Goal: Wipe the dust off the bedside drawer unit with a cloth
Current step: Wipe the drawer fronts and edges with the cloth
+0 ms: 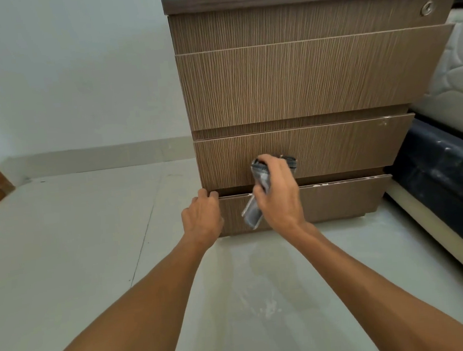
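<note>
Grey cloth (262, 185) in right hand (279, 196)

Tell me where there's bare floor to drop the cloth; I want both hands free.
Pale tiled floor left of the brown wood-grain drawer unit, out to the wall, is bare. So is the floor between the forearms. Crowded: the unit's lower front, where left hand and right hand with grey cloth work.

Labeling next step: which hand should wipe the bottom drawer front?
Right. The right hand already grips the cloth, which hangs over the bottom drawer front. The left hand is bare, fingers hooked at that drawer's top left corner, likely bracing it.
</note>
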Tool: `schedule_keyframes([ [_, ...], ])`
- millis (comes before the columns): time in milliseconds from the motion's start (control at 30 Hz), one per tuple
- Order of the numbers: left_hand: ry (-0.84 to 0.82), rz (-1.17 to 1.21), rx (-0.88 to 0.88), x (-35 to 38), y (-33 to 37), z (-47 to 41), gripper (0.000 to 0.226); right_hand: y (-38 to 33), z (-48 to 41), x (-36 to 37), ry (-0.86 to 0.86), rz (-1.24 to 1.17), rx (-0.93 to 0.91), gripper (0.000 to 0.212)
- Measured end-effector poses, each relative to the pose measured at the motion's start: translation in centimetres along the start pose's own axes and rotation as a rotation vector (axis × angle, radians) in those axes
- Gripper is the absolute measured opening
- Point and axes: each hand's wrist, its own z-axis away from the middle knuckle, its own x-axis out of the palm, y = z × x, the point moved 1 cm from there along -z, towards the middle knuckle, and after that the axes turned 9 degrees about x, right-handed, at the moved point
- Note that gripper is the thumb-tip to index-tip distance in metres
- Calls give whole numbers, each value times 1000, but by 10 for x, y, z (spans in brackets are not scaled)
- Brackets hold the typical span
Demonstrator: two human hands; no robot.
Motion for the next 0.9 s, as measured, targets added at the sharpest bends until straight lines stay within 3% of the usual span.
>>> schedule_keyframes([
  [233, 45, -45, 33, -4, -2, 13, 20, 5, 26, 51, -307, 419, -114, 49],
  [333, 50, -77, 46, -6, 1, 12, 18, 10, 32, 53, -263, 599, -176, 46],
  [533, 77, -175, 137, -2, 12, 4, 21, 49, 26, 17, -208, 691, -161, 60],
  [667, 78, -174, 194, 8, 33, 1, 24, 85, 20, -19, -231, 762, -87, 69],
  [900, 79, -186, 199, 9, 54, -8, 19, 143, 3, -80, -324, 788, 202, 76],
])
